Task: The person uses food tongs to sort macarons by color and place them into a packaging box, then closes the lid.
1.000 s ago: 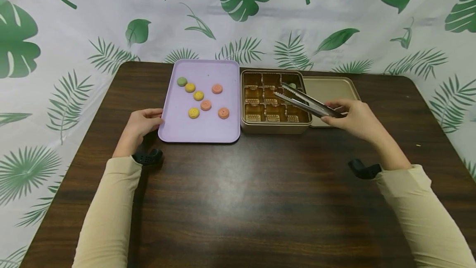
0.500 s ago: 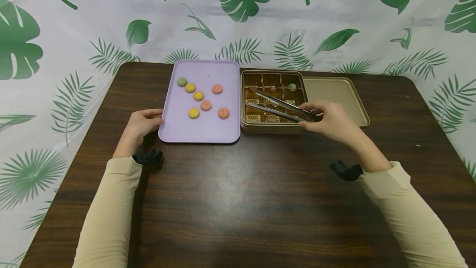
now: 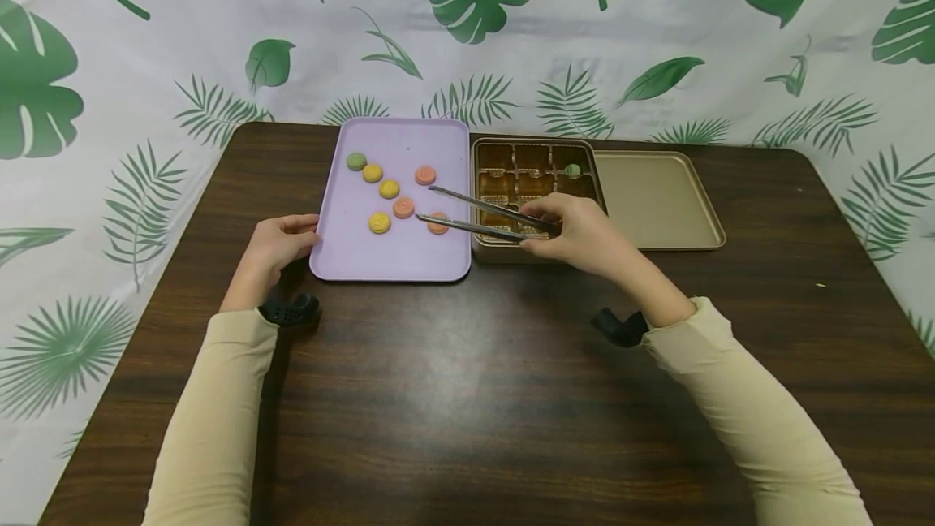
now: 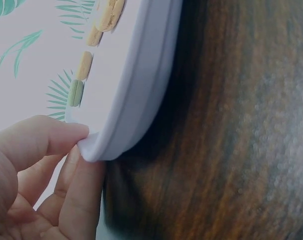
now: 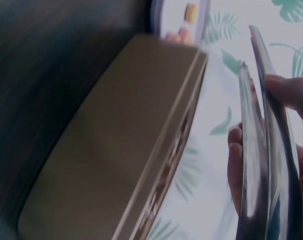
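Note:
My left hand pinches the near left rim of the lilac tray, thumb over the edge and fingers below, as the left wrist view shows. On the tray lie one green macaron, three yellow macarons and three pink macarons. Metal tongs are gripped in my right hand; their arms are spread apart, nothing between the tips, which reach over the tray and overlap a pink macaron. Beneath them sits a gold box with a divided insert, partly hidden by that hand. Another green macaron occupies its far right compartment.
A gold lid lies flat right of the box. Tray and box stand side by side near the far edge of the dark wooden table. Behind hangs a white leaf-print cloth.
My right hand has carried the tongs left, from over the box's right side to above the tray. The green macaron in the box now shows fully. My left hand stays at the tray.

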The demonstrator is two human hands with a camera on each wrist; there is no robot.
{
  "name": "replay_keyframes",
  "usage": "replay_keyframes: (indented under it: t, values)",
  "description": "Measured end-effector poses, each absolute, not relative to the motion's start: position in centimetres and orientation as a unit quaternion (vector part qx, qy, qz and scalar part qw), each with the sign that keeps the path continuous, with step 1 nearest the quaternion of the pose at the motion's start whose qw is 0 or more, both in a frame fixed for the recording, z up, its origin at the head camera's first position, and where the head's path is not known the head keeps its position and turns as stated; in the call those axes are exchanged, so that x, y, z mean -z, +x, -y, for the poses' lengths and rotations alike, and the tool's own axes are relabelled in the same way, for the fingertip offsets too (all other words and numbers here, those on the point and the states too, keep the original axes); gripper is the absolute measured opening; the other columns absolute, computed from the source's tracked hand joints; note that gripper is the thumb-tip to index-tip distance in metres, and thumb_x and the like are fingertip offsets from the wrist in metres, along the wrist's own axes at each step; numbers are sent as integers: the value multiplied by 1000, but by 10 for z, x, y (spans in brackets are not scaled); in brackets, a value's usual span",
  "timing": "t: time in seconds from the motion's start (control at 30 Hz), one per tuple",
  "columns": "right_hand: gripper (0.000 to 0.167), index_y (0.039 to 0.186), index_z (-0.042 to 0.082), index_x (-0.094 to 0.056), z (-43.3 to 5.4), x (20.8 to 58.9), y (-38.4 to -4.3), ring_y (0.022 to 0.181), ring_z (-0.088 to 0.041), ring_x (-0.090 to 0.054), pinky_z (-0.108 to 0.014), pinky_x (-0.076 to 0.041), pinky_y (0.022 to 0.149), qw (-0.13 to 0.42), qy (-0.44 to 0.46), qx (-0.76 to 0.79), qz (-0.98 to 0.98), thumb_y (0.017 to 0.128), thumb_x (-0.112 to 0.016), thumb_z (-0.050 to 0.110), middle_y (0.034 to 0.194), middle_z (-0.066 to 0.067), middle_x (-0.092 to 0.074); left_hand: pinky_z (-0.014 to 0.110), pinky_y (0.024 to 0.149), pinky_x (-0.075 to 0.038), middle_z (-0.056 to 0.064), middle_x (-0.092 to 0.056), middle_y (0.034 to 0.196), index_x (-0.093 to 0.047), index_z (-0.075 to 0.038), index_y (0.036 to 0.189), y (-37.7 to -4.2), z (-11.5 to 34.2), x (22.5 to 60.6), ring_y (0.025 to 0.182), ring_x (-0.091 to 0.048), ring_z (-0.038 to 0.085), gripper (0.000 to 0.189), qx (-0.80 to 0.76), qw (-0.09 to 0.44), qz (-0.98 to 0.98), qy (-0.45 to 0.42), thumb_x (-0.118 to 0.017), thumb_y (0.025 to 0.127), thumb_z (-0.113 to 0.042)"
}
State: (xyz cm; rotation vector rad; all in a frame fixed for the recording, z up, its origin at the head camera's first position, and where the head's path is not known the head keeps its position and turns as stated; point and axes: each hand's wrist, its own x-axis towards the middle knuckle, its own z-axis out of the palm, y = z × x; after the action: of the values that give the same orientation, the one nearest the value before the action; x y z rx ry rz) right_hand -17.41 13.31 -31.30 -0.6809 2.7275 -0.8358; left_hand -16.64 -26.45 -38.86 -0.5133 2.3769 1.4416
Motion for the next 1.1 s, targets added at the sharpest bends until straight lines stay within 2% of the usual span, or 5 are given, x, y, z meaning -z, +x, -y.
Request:
replay_keyframes:
  t: [0.2,0.53,0.73,0.9,1.1]
  values:
    - [41,120,4,-64,-104,317,-176,90,-28,-62,-39,-48,74,108,-249,282,-920,82,-73,18,109,-15,-67,37,105,-44,19,-49,141,-42,-4,144,-167,265,389,112,-53,16,48,-510,155,-827,-180,-50,97,-13]
    - [40,118,2,-65,-71,320,-179,97,-26,-62,-41,-50,83,99,-258,270,-922,82,-74,19,111,-14,-68,37,106,-43,19,-48,141,-41,-4,144,-166,265,391,112,-52,15,48,-512,155,-826,-180,-50,97,-13]
    - [40,117,4,-66,-58,321,-186,94,-25,-61,-39,-50,79,109,-254,263,-924,82,-73,20,112,-13,-68,37,105,-44,20,-49,141,-42,-4,143,-166,265,391,115,-52,18,48,-511,151,-827,-181,-50,97,-13]
    - [40,119,5,-65,-48,319,-196,94,-24,-62,-37,-51,79,119,-245,256,-927,83,-72,20,114,-12,-67,30,100,-48,19,-50,140,-43,-4,143,-166,266,391,113,-53,16,48,-509,147,-830,-175,-51,96,-13]
    - [37,116,6,-66,-35,317,-207,89,-22,-59,-33,-49,72,120,-235,248,-932,83,-72,21,111,-12,-69,34,103,-45,19,-50,141,-43,-3,143,-166,265,391,114,-53,17,49,-512,146,-828,-175,-51,96,-13]
